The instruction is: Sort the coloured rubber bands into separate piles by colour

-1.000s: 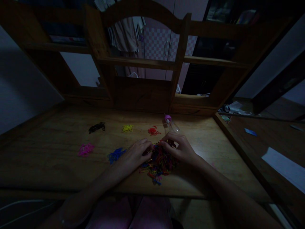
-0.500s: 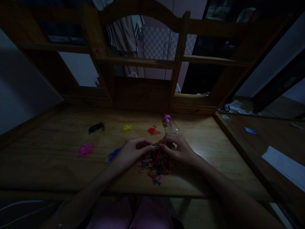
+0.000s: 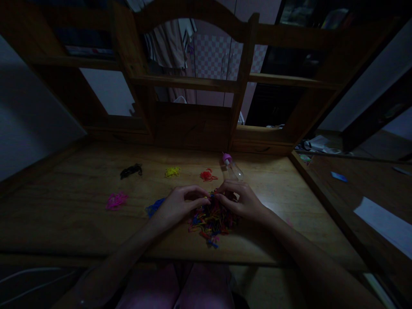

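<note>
A heap of small mixed-colour rubber bands (image 3: 214, 223) lies near the desk's front edge. Over its far side, my left hand (image 3: 183, 204) has thumb and index finger pinched together at a few bands, too small and dark to tell apart. Close beside it, my right hand (image 3: 240, 198) also pinches at the same strands, fingers curled. Single-colour piles lie around: blue bands (image 3: 155, 207) partly hidden by my left hand, pink bands (image 3: 116, 200), black bands (image 3: 131, 171), yellow bands (image 3: 173, 172) and red bands (image 3: 207, 175).
A clear bulb-shaped bottle with a pink cap (image 3: 227, 158) lies behind my right hand. The wooden shelf unit (image 3: 193, 126) rises along the back of the desk (image 3: 77, 206). On a lower surface at right are white paper (image 3: 384, 223) and a blue card (image 3: 339, 176).
A yellow band visible at my left fingertips earlier no longer shows plainly there. My left fingertips have shifted slightly; both hands stay over the heap.
</note>
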Demonstrator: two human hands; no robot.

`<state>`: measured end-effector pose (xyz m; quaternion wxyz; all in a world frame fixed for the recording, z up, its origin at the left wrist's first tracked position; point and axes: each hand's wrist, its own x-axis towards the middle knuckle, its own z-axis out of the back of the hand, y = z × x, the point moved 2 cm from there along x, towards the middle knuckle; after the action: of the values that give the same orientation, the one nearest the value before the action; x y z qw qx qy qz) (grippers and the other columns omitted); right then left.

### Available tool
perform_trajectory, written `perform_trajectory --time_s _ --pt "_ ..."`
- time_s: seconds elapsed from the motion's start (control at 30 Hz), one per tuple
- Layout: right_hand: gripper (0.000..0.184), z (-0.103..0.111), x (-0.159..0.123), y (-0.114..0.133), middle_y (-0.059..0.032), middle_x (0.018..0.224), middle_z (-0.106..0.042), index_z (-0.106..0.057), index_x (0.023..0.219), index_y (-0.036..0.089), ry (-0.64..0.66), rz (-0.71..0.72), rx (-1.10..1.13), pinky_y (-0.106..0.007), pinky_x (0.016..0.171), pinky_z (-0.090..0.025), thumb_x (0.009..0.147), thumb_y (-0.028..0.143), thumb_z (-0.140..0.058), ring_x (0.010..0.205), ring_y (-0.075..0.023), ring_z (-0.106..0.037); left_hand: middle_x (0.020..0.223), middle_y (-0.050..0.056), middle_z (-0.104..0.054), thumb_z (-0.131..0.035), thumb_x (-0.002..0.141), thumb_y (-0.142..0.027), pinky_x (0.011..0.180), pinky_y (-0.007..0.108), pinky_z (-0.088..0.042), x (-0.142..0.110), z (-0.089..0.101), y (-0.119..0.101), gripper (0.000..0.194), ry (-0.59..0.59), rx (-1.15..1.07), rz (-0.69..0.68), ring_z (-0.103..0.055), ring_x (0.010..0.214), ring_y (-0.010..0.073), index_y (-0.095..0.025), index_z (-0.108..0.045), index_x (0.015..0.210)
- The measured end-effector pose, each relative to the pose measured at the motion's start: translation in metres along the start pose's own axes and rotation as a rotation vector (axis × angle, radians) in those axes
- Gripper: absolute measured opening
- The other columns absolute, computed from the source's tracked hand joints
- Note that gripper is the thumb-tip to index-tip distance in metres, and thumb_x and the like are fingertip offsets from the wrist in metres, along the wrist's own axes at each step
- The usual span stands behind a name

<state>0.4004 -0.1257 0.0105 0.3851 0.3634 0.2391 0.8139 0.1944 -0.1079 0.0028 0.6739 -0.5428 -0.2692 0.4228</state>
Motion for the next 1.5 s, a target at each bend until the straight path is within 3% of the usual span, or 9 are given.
perform_trajectory --time_s 0.2,0.47,0.63,0.93,1.2,1.5 --pt "0.012 -0.001 0.0 -0.001 -0.0022 0.078 -0.061 -0.068 0.091 0.018 0.0 0.003 0.006 -0.025 0.061 -0.042 0.093 0.024 -0.058 0.067 -0.0127 -0.053 0.09 0.002 -0.075 -0.066 0.082 -0.032 0.08 0.03 -0.054 -0.007 -0.005 -0.007 0.015 -0.001 0.222 -0.055 -0.068 0.085 0.0199 -0.021 -0.074 0.088" --pt "0.012 -0.001 -0.001 -0.003 -0.0017 0.077 -0.061 -0.067 0.093 0.018 -0.015 0.017 0.008 -0.026 0.061 -0.042 0.093 0.024 -0.058 0.066 -0.0126 -0.053 0.101 0.001 -0.066 -0.054 0.093 -0.027 0.087 0.028 -0.047 -0.015 -0.016 -0.011 0.018 0.102 0.461 -0.321 -0.062 0.095 0.0167 -0.024 -0.071 0.088" --pt "0.011 0.0 -0.002 -0.003 -0.0012 0.078 -0.06 -0.068 0.093 0.018 -0.023 0.008 0.008 -0.026 0.062 -0.041 0.093 0.024 -0.058 0.067 -0.0124 -0.053 0.1 0.001 -0.067 -0.048 0.096 -0.028 0.087 0.029 -0.046 -0.016 -0.014 -0.009 0.018 0.078 0.535 -0.303 -0.062 0.095 0.0178 -0.024 -0.066 0.097" --pt "0.013 0.0 -0.001 -0.003 -0.0016 0.078 -0.06 -0.067 0.095 0.017 -0.013 0.006 0.016 -0.025 0.061 -0.042 0.094 0.025 -0.057 0.067 -0.0121 -0.053 0.1 0.0 -0.07 -0.046 0.096 -0.027 0.083 0.027 -0.046 -0.012 -0.005 -0.005 0.02 0.017 0.477 -0.194 -0.064 0.093 0.0172 -0.024 -0.066 0.099" --pt "0.014 -0.001 -0.002 -0.007 -0.0013 0.076 -0.059 -0.067 0.094 0.017 -0.011 0.004 -0.007 -0.025 0.061 -0.041 0.094 0.027 -0.057 0.066 -0.0122 -0.052 0.096 0.0 -0.063 -0.05 0.094 -0.02 0.082 0.028 -0.045 -0.021 -0.02 -0.006 0.012 0.173 0.598 -0.329 -0.06 0.091 0.0154 -0.023 -0.062 0.095" --pt "0.013 -0.001 -0.002 -0.006 -0.001 0.076 -0.059 -0.067 0.094 0.017 -0.019 0.008 -0.005 -0.026 0.061 -0.041 0.093 0.026 -0.058 0.066 -0.0123 -0.053 0.112 0.005 -0.06 -0.048 0.095 -0.02 0.094 0.038 -0.046 -0.02 -0.026 -0.006 0.015 0.155 0.775 -0.354 -0.055 0.105 0.0209 -0.022 -0.059 0.105"
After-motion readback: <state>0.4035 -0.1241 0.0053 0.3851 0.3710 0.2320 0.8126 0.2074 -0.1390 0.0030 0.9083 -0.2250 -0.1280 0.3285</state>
